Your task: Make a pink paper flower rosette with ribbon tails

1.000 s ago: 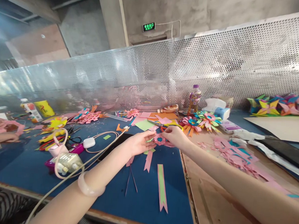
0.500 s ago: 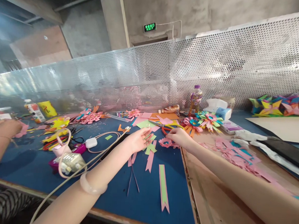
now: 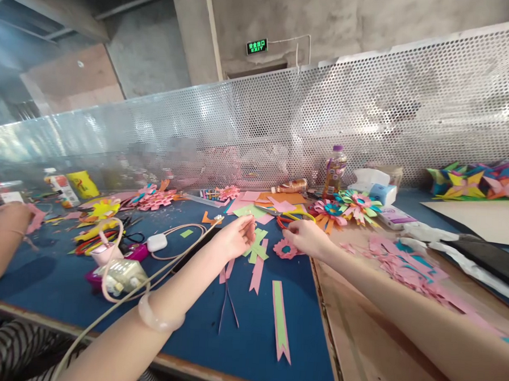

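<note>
My left hand [image 3: 235,239] hovers over the blue mat [image 3: 53,285], its fingertips pinched on a green and pink paper strip [image 3: 256,246]. A pale bangle circles that wrist. My right hand [image 3: 306,237] lies just to the right, fingers curled against the edge of a small pink paper flower [image 3: 284,249] with a teal centre that lies flat on the mat. More pink and green strips [image 3: 279,320] lie nearer to me. Red-handled scissors [image 3: 283,220] sit just beyond my right hand.
Another person's hand [image 3: 3,220] works at the far left. A cable, white charger [image 3: 157,241] and pink gadget [image 3: 117,271] lie left of my arm. Finished paper flowers [image 3: 347,204], a bottle [image 3: 334,169], tissues and pink scraps [image 3: 399,263] fill the right. A perforated metal screen stands behind.
Both hands held the pink flower up together; my right hand has lowered it flat onto the mat. My left hand has let go of it and pinched a green and pink strip.
</note>
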### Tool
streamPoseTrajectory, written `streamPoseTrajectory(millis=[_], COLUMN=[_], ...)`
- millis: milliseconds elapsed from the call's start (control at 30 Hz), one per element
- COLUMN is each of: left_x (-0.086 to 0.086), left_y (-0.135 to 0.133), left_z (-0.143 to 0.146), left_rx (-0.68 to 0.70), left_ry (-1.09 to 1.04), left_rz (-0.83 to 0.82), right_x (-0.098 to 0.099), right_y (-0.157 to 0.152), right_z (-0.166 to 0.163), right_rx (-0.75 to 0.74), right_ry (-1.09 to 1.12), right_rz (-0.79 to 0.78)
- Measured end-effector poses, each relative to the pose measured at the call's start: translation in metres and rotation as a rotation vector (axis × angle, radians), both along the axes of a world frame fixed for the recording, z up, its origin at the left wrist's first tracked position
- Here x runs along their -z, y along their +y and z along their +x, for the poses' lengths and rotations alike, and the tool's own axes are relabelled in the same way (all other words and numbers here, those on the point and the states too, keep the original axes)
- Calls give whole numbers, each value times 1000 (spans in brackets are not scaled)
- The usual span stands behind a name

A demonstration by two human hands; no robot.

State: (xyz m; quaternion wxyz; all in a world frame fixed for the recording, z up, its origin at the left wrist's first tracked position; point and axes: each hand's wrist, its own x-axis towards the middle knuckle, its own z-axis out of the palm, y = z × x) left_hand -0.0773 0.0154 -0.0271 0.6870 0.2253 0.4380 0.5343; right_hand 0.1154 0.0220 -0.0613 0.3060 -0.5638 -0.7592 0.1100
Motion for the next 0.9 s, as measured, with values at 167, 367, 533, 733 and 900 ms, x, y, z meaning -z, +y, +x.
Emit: streamPoseTrajectory(millis=[167, 367, 533, 733, 900], left_x=[-1, -5, -25, -81, -128], left_y=[1, 1, 1, -34, -63], left_z=[-2, -4, -13, -68, -171], left_rx=[-21, -37, -68, -110, -464], left_ry=[-23, -66, -114, -158, 274], left_rz=[6, 4, 37, 240, 669], right_x=[2, 6, 15, 17, 17], right_y=[-3, -6, -2, -1, -1], right_z=[2, 4, 5, 7, 10], right_rx=[13, 7, 63, 85, 119], right_ry=[-163, -306, -318, -268, -200], right_rz=[161, 326, 388, 412, 427])
